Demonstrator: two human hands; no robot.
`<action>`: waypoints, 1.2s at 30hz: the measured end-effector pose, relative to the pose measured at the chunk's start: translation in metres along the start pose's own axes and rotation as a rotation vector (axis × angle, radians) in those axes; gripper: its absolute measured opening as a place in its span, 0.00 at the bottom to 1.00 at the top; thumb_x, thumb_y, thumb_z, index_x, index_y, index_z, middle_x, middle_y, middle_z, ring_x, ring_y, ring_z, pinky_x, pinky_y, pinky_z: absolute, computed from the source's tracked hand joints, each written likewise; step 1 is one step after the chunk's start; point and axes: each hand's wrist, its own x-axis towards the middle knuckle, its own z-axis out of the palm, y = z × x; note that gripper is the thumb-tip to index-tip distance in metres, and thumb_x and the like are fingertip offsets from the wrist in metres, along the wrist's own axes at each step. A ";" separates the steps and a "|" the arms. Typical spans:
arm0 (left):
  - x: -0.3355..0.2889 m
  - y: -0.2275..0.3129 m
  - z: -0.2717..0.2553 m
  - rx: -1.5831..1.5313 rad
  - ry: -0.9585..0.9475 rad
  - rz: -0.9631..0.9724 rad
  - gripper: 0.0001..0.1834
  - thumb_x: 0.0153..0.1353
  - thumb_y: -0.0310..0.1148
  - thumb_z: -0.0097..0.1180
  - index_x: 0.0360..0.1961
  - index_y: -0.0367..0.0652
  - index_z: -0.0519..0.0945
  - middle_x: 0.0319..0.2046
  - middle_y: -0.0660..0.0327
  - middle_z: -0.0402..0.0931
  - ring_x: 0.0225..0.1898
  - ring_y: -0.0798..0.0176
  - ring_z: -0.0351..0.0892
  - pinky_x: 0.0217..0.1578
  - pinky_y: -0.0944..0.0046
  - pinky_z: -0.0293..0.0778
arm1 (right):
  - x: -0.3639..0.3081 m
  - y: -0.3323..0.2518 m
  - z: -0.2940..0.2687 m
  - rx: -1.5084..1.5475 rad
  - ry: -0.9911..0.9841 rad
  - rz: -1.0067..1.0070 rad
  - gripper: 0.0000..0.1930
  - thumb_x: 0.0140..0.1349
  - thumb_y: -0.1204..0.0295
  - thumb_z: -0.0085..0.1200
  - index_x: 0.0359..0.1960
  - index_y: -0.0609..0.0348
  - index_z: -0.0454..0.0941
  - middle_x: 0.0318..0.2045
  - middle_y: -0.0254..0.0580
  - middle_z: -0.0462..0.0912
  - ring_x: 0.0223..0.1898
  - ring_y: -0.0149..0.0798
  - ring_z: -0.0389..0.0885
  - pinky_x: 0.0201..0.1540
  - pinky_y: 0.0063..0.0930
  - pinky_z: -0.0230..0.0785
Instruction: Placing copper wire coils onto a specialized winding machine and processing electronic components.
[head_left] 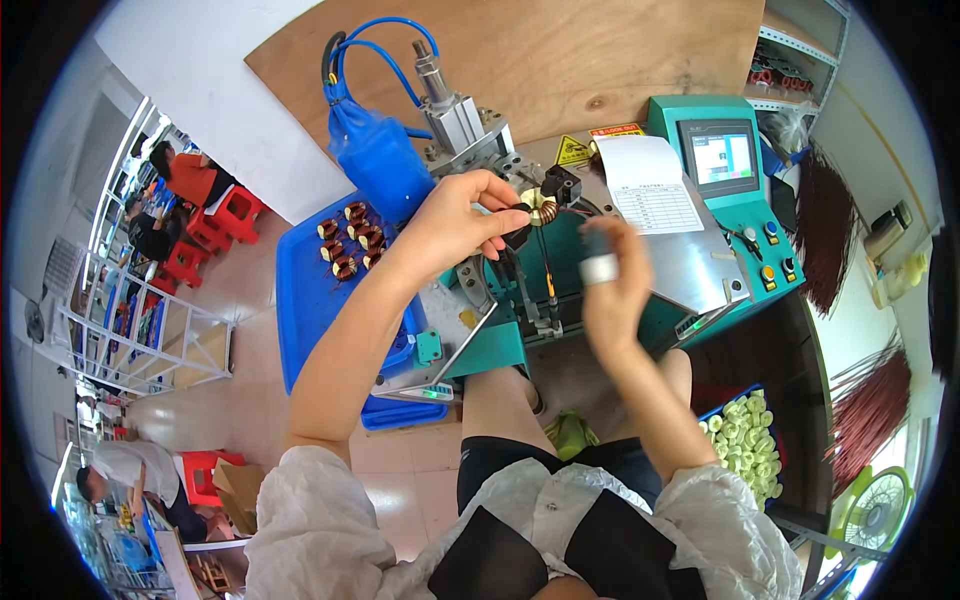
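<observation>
My left hand [462,220] reaches to the winding machine and pinches the near left side of a ring-shaped coil [541,207]. The coil has a pale yellow core, partly wrapped in dark copper-brown wire, and sits among the machine's black rollers [562,184]. My right hand [615,290] is raised just right of the coil, over the machine's front opening, and is smeared by motion. At its fingers shows a dark and white band [599,262]; whether it is a held thing or a finger wrap I cannot make out.
Several wound coils [344,267] lie in a blue tray [300,325] at left. A blue-wrapped part [375,160] stands behind my left hand. Right are a paper sheet [655,205], a control panel with screen [722,157], and hanging wire bundles [826,225]. Pale cores [745,440] fill a bin below.
</observation>
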 end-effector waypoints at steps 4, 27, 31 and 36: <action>0.004 -0.003 -0.005 0.019 -0.042 0.000 0.13 0.61 0.28 0.66 0.43 0.31 0.78 0.34 0.56 0.81 0.23 0.69 0.80 0.22 0.70 0.77 | -0.040 0.059 0.024 -0.250 -0.401 0.172 0.25 0.53 0.86 0.48 0.56 0.61 0.68 0.38 0.62 0.81 0.41 0.64 0.80 0.45 0.51 0.72; 0.001 -0.022 0.003 -0.026 0.076 0.124 0.12 0.61 0.30 0.66 0.41 0.32 0.80 0.34 0.57 0.83 0.21 0.71 0.79 0.21 0.69 0.74 | 0.122 -0.078 0.001 -0.617 -0.283 -0.153 0.08 0.53 0.73 0.58 0.34 0.57 0.87 0.25 0.51 0.84 0.29 0.53 0.84 0.34 0.41 0.75; 0.003 -0.017 0.008 -0.029 0.028 0.129 0.14 0.61 0.32 0.67 0.43 0.34 0.80 0.33 0.59 0.82 0.22 0.73 0.76 0.22 0.71 0.73 | 0.170 -0.039 0.012 -0.739 -0.449 -0.104 0.10 0.52 0.74 0.59 0.36 0.61 0.87 0.25 0.54 0.83 0.27 0.50 0.83 0.33 0.37 0.73; -0.003 -0.027 -0.002 -0.032 0.048 0.100 0.14 0.62 0.32 0.66 0.44 0.35 0.80 0.34 0.61 0.80 0.25 0.75 0.75 0.24 0.73 0.72 | 0.079 -0.056 0.002 -0.702 -0.365 -0.233 0.10 0.53 0.76 0.58 0.37 0.61 0.85 0.29 0.56 0.84 0.33 0.54 0.85 0.38 0.42 0.75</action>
